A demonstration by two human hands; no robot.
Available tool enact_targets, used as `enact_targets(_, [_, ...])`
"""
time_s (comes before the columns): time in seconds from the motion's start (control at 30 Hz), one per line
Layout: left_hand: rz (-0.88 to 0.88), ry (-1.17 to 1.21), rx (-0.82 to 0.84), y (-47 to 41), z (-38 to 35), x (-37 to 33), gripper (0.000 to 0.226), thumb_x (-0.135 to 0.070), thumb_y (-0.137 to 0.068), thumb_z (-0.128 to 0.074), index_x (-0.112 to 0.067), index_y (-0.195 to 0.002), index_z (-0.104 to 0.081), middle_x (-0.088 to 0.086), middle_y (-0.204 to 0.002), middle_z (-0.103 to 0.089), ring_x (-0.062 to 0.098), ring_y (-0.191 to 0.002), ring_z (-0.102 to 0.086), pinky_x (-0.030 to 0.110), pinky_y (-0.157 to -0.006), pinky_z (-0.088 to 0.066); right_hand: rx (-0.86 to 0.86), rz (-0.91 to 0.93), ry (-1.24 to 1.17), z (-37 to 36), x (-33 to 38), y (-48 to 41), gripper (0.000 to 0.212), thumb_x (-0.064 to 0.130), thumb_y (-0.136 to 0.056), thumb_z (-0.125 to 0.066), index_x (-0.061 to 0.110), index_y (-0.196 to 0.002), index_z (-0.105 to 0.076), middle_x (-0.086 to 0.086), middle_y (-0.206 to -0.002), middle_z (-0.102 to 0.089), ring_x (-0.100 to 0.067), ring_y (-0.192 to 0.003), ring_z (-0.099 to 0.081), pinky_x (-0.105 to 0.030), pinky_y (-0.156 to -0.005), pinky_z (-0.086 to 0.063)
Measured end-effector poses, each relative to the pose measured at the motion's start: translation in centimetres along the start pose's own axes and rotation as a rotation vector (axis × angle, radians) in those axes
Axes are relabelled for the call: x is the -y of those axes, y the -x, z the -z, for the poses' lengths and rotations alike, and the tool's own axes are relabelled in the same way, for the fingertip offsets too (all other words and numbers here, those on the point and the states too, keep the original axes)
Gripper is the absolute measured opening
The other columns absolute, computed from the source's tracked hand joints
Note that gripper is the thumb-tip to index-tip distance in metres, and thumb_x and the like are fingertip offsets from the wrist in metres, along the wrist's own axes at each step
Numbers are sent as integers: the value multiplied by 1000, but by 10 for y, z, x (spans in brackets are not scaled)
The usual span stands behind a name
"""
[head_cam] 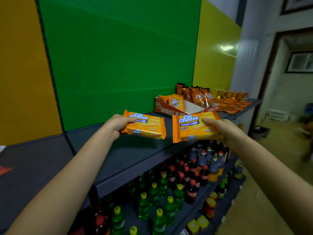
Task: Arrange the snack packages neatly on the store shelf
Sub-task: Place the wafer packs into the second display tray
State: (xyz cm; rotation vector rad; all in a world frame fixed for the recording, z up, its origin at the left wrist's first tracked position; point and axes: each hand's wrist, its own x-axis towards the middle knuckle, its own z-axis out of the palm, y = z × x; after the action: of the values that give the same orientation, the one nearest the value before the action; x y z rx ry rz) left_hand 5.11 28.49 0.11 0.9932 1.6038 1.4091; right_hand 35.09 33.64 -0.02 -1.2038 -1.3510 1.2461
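Observation:
My left hand [115, 125] grips the left end of an orange Cal Cheese wafer pack [146, 126], held just above the dark shelf top [128, 153]. My right hand [223, 128] grips the right end of a second Cal Cheese pack [191, 128], held over the shelf's front edge. Both packs face me, side by side with a small gap between them. Behind them an orange cardboard display box [162, 108] holds more Cal Cheese packs [176, 101] standing upright.
Orange snack bags [198, 94] stand behind the box, and flat orange packets [232, 103] lie further right on the shelf. Lower shelves hold green bottles [154, 194], dark cola bottles [191, 177] and jars [210, 207]. Green and yellow panels back the shelf. An aisle floor runs to the right.

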Motion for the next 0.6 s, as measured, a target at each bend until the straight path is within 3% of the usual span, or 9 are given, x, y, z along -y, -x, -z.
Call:
enact_targets(0.1, [-3, 11, 23, -24, -42, -5, 18, -9, -86, -65, -6, -74, -51, -2, -35, -59, 6, -28, -55, 15, -31, -45, -35, -7, -17, 24, -3, -27, 46, 28, -86, -65, -1, -120, -56, -5, -82, -64, -14, -62, -63, -21, -48, -49])
enact_targets(0.23, [-22, 12, 45, -64, -90, -17, 17, -8, -86, -64, -6, -75, -51, -2, -34, -58, 6, -27, -55, 17, -30, -45, -42, 7, -34, 49, -5, -66, 37, 25, -88, -62, 4, -117, -55, -4, -82, -63, -14, -66, -59, -14, -39, -45])
enact_targets(0.27, [-25, 9, 48, -75, -100, -20, 15, -7, -86, -64, -5, -78, -52, -2, -35, -59, 6, -27, -55, 17, -30, -46, -48, 10, -33, 54, -4, -77, 37, 25, -88, -63, 5, -117, -55, -4, -84, -64, -15, -67, -60, -17, -42, -48])
enact_targets(0.43, [-58, 4, 51, -134, -149, -40, 23, -5, -85, -64, -2, -107, -55, 9, -70, -60, 6, -29, -56, 18, -34, -48, -98, 41, 2, 81, 6, -150, 63, 37, -77, -72, 6, -127, -52, -10, -112, -67, -24, -91, -66, -35, -80, -54])
enact_targets(0.53, [-80, 15, 38, -168, -174, -52, 6, -3, -86, -61, -3, -89, -56, 8, -72, -58, 5, -28, -55, 18, -31, -47, -89, 65, -1, 92, 16, -193, 55, 34, -80, -69, 5, -124, -54, -10, -108, -68, -21, -81, -65, -32, -76, -53])
enact_targets(0.6, [-83, 17, 18, -188, -188, -58, 11, -2, -85, -61, -4, -94, -55, 10, -72, -59, 8, -30, -57, 20, -31, -47, -74, 72, -28, 96, 20, -220, 43, 28, -84, -66, 5, -118, -56, -7, -94, -68, -16, -69, -65, -28, -66, -55])
